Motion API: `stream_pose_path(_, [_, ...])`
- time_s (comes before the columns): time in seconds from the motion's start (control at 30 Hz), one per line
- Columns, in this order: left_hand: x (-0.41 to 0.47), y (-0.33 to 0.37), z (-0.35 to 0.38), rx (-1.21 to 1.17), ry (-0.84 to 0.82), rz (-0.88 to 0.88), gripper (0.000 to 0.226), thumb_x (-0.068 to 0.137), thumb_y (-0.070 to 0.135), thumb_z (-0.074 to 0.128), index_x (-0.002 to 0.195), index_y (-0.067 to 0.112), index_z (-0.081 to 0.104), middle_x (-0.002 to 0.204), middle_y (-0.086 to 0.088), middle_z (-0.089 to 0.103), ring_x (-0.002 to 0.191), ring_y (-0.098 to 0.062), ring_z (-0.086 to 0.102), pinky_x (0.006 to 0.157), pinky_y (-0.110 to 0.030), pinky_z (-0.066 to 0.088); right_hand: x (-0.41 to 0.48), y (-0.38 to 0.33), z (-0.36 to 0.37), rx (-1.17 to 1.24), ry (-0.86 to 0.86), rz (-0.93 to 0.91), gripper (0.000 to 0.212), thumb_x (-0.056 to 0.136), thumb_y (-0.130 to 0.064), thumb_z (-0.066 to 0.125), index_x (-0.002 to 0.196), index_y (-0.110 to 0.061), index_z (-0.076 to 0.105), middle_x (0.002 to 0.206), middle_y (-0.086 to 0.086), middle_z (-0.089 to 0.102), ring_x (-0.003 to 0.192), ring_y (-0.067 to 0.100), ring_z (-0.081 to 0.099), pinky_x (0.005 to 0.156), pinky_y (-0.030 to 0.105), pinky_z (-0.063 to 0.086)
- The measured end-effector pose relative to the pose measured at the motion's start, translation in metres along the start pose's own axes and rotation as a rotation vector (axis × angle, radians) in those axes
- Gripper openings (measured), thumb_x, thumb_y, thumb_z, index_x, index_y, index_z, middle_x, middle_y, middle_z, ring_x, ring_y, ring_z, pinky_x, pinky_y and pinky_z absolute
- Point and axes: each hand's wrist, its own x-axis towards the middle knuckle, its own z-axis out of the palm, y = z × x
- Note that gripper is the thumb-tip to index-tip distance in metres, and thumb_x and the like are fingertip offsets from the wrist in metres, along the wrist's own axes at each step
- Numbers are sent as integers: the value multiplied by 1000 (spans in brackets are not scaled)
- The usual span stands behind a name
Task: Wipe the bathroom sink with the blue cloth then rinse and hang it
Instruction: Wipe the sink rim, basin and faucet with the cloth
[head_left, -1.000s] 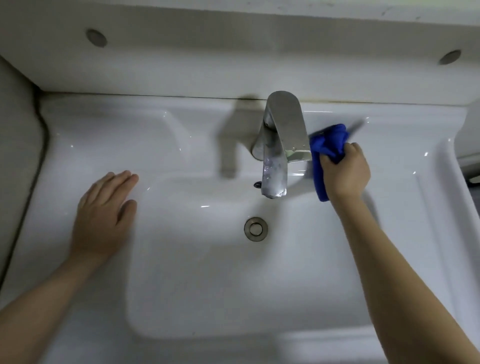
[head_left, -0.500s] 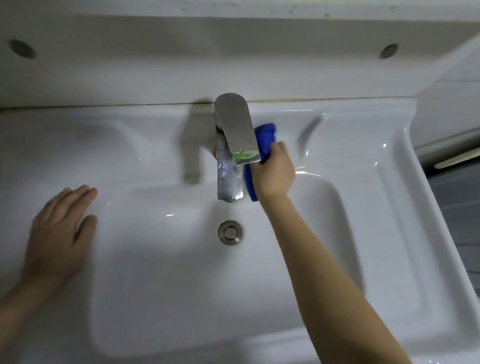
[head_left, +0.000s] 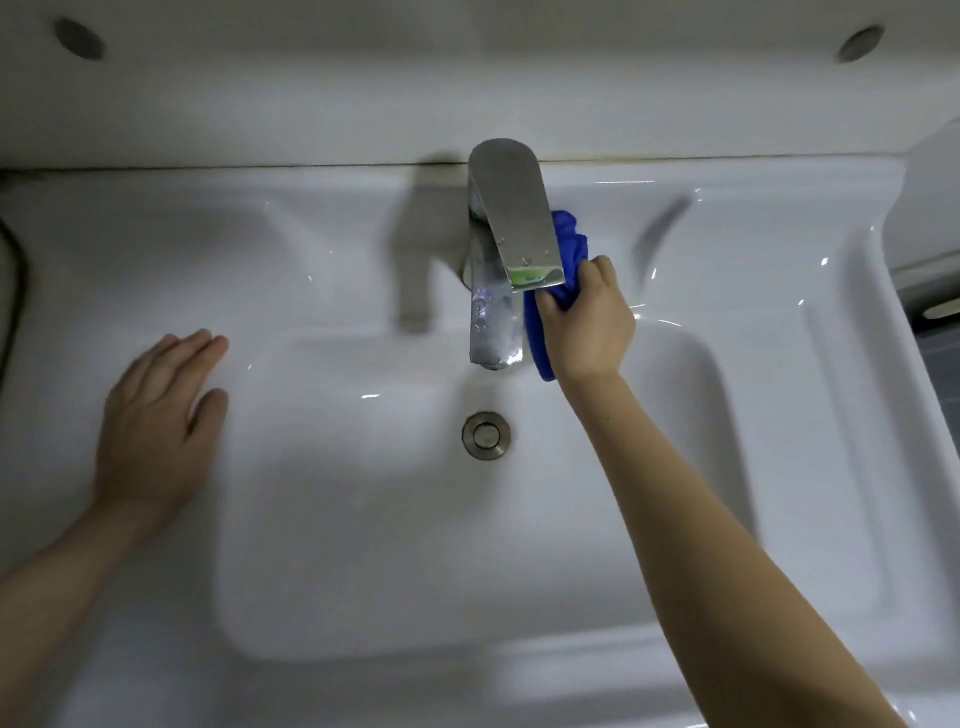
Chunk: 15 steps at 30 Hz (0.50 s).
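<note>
One soft blue cloth (head_left: 571, 244), bunched and creased, held against the right flank of the brushed-metal tap (head_left: 485, 275), just beneath its flat lever (head_left: 519, 218). Only two patches on show: a crumpled lump above the knuckles and a narrow strip hanging below the palm beside the spout (head_left: 493, 338). Remainder hidden by hand and lever.

Wrapped tightly round that cloth, the right hand (head_left: 587, 322), fingers curled, fingertips tucked out of sight in the fabric.

One tap only: angular, matt steel on the lever, glossier and smeared on the spout. Small green label (head_left: 535, 274) on the lever's front end, print too small to read. Tap base hidden behind the lever.

Left of the tap, flat on the glossy rim, the left hand (head_left: 156, 415): palm down, fingers straight and close together, thumb spread, holding nothing, slightly blurred.

Below the tap, one round metal drain plug (head_left: 486, 435) in the floor of the smooth white ceramic sink (head_left: 363, 545), rectangular with rounded corners, dotted with bright glints. Grey shadow (head_left: 415, 249) of the tap just to its left on the ceramic.

Behind the tap, a pale ledge (head_left: 467, 78) with two dark round discs (head_left: 79, 37) (head_left: 860, 43), one far left, one far right; nature unclear.

Far right of the tap, a white rounded object (head_left: 930, 208), cut off by the frame. Far left, a dark cord-like line (head_left: 13, 270), likewise cut off.

Two bare forearms (head_left: 701, 545) (head_left: 47, 587), both cropped at the bottom edge.
</note>
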Motion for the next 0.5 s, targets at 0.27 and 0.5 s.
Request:
stream_pose_path(0.27, [-3, 4, 0, 40, -2, 18, 52, 94, 28, 35, 141, 12, 50, 147, 2, 44, 140, -35, 38, 117, -48, 29, -62, 17, -27, 223, -200, 254, 23, 86, -26, 62, 73, -13, 48, 76, 1, 54, 62, 19, 49, 57, 28, 36])
stream_pose_path(0.5, [20, 66, -34, 113, -302, -232, 40, 88, 13, 51, 127, 5, 57, 129, -18, 59, 115, -38, 57, 94, -43, 50, -110, 12, -105, 859, -324, 979, 27, 86, -32, 71, 90, -6, 64, 76, 6, 67, 66, 21, 63, 59, 28, 49])
